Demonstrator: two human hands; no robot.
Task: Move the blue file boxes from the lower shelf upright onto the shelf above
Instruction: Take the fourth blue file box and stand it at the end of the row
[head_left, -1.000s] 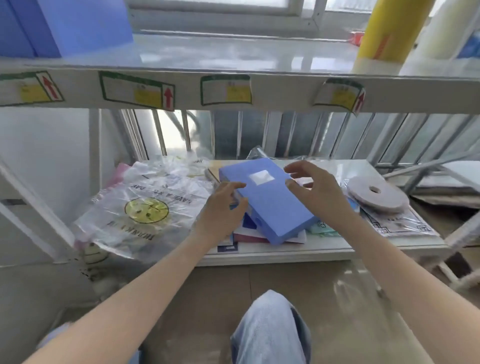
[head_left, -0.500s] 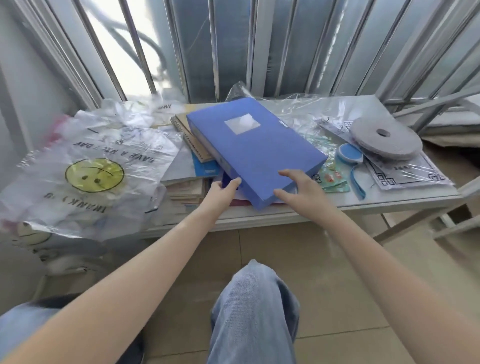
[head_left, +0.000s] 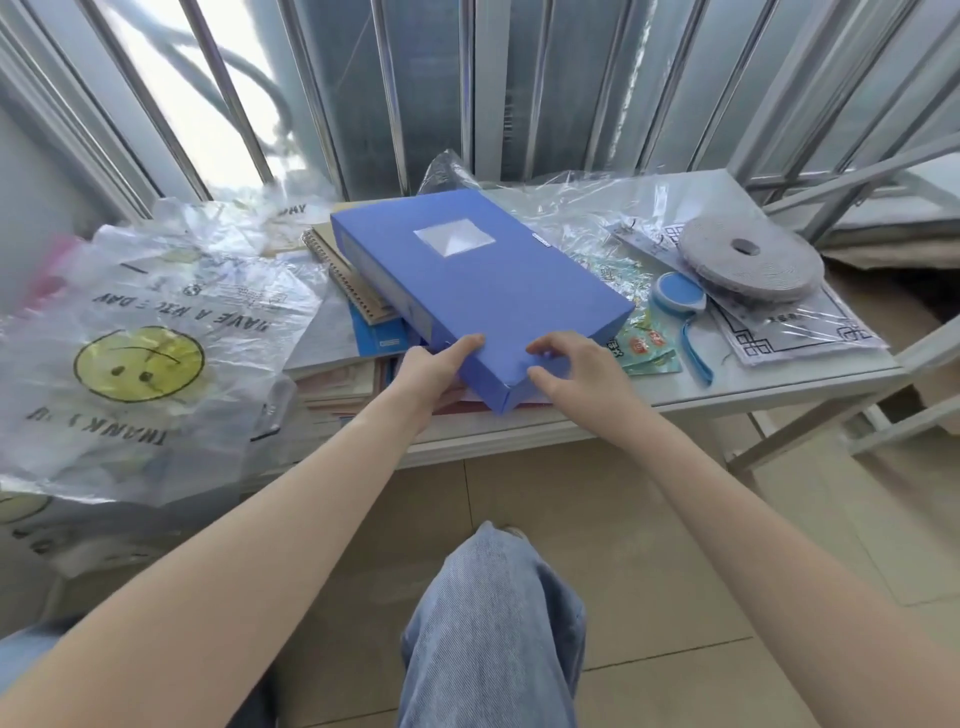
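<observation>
One blue file box lies flat on a stack of notebooks and papers on the lower shelf, its near corner overhanging toward the shelf's front edge. The clear label window on its top face is turned up.

The left hand is at the box's near left edge, thumb resting on the top face and the other fingers curled underneath, out of sight. The right hand is on the near right corner, fingers spread and bent, fingertips pressing the top face and the side. Both hands touch the box; whether it has left the stack cannot be told.

A clear plastic bag with a yellow smiley face lies to the left. To the right sit a grey roll of tape and a small blue tape measure.
</observation>
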